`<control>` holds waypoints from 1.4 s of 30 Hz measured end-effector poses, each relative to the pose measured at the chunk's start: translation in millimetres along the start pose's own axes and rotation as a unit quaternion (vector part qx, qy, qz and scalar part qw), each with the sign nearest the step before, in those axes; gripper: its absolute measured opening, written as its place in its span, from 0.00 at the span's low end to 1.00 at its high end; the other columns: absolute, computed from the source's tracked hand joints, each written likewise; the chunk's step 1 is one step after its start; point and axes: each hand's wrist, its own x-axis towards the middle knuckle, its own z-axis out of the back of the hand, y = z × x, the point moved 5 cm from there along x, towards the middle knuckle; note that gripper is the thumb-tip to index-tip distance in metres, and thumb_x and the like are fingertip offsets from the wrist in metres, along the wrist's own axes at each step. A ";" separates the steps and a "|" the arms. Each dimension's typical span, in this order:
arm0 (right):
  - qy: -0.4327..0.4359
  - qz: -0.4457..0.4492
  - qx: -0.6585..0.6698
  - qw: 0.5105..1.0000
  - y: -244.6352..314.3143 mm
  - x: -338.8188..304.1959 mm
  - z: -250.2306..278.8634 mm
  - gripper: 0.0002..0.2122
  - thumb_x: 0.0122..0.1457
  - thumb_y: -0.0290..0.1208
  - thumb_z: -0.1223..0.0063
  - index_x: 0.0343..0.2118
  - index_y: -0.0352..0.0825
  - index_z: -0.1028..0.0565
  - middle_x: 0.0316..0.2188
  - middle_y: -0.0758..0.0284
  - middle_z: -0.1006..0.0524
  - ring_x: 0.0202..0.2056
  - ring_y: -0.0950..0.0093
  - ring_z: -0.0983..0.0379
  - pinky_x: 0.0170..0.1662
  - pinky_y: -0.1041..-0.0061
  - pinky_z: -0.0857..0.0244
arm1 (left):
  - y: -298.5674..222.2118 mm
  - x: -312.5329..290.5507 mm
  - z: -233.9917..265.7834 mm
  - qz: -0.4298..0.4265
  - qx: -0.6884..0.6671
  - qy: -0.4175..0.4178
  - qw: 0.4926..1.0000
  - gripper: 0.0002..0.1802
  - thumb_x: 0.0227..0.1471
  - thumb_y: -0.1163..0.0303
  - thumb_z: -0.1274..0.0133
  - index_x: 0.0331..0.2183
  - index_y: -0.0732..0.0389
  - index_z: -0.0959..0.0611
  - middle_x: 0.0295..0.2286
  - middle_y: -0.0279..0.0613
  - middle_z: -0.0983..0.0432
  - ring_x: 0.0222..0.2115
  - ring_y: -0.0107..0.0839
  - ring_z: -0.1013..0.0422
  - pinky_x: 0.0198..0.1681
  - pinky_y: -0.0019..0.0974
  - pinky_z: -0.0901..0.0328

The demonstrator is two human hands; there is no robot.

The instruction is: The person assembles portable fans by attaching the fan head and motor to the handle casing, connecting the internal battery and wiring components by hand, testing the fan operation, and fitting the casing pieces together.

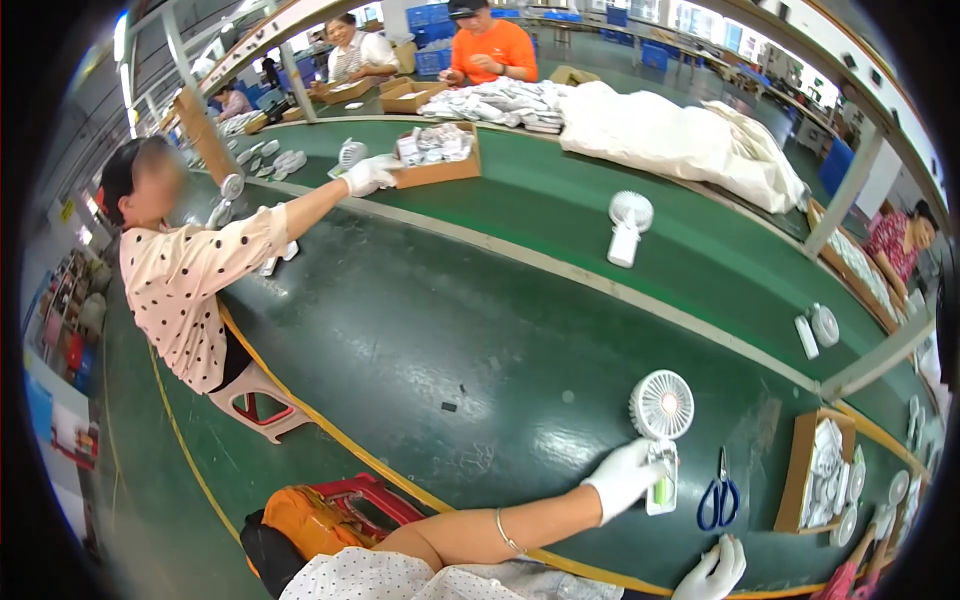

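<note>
My left hand (622, 480), in a white glove, is closed on the handle of a small white handheld fan (662, 405). The fan's round head points away from me. A green part, possibly a battery, shows in the handle (661, 488) beside my fingers. My right hand (712, 572), also gloved, is at the table's near edge with its fingers loosely bent and apart, and nothing shows in it. Just beyond it lie dark-blue-handled scissors (720, 495), apart from both hands.
A cardboard box (797, 470) of white fan parts stands at the right. Fans (628, 228) lie on the green belt (540, 205) beyond a metal rail (590, 285). At the left, a co-worker's gloved hand (371, 175) touches another box (440, 172). A white cloth (670, 135) lies farther back.
</note>
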 end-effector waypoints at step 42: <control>-0.027 0.027 0.049 0.998 3.4 2.7 14.8 0.08 0.54 0.24 0.43 0.36 0.32 0.18 0.35 0.56 0.20 0.37 0.56 0.24 0.44 0.58 0.31 | 20.4 6.7 -9.4 0.025 -0.046 0.044 0.998 0.19 0.61 0.66 0.47 0.50 0.65 0.25 0.44 0.41 0.24 0.45 0.32 0.25 0.49 0.39 0.28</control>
